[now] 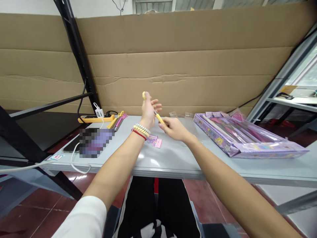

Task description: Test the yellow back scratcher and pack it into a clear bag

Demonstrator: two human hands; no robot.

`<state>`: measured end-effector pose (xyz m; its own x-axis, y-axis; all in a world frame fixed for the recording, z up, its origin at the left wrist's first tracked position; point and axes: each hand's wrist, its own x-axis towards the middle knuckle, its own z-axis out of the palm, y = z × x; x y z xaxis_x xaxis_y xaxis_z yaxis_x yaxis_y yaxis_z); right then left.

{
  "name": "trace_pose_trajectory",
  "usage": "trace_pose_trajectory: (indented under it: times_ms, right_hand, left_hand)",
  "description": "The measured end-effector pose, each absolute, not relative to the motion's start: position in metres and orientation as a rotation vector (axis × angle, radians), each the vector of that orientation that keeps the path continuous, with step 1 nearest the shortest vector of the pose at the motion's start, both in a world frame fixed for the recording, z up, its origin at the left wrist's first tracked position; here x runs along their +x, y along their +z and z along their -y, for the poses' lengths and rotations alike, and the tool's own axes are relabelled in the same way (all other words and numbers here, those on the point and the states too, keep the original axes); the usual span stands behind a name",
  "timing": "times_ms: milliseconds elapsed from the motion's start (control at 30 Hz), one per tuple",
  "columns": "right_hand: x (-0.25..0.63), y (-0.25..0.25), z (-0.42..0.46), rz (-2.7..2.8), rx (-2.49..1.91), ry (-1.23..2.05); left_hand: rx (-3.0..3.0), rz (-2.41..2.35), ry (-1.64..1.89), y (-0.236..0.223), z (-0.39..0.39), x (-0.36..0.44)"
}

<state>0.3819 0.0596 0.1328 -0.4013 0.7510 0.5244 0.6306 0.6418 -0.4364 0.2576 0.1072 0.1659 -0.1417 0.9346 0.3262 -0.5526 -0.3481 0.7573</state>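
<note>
A slim yellow-handled back scratcher [159,118] slants up from my right hand to my left hand, above the table. My right hand [174,128] is closed around the lower end of its yellow handle. Along its upper part is my left hand [148,110], thumb against the yellow head and the other fingers stretched out; the palm hides most of the metal rod. Below the hands, small pink and purple cards [157,142] lie on the table. Similar back scratchers, yellow [116,120] and pink [121,119], lie left of my left hand.
A purple display box [237,147] with several plastic-wrapped items lies on the right of the grey table [173,162]. Clear plastic bags [189,124] lie beside it. At left are a yellow power strip [96,119], a phone [71,144] and a white cable [74,162]. Cardboard [173,66] stands behind.
</note>
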Motion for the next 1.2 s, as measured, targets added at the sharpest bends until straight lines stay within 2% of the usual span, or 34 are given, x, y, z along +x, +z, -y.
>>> trace_pose_trajectory:
  times_ms: [133,267,433,667,833,1200]
  right_hand:
    - [0.375,0.116,-0.092,1.974,-1.056,0.305]
    - [0.371,0.089,-0.092,1.918,-0.997,0.691]
    - [0.371,0.091,-0.081,1.758,-0.872,1.186]
    - [0.382,0.102,-0.080,1.650,-0.742,1.536]
    - [0.385,0.100,-0.084,1.630,-0.683,1.591]
    - [0.399,0.096,-0.090,1.651,-0.883,1.370]
  left_hand:
    - [1.347,-0.711,1.499,0.131,-0.122,0.261]
    - [1.427,-0.699,1.269,0.105,-0.119,0.254]
    - [1.347,-0.615,1.180,0.103,-0.109,0.254]
    - [1.274,-0.652,1.009,0.105,-0.101,0.253]
    - [1.345,-0.666,0.987,0.105,-0.101,0.253]
    - [1.827,-0.947,1.158,0.095,-0.100,0.262]
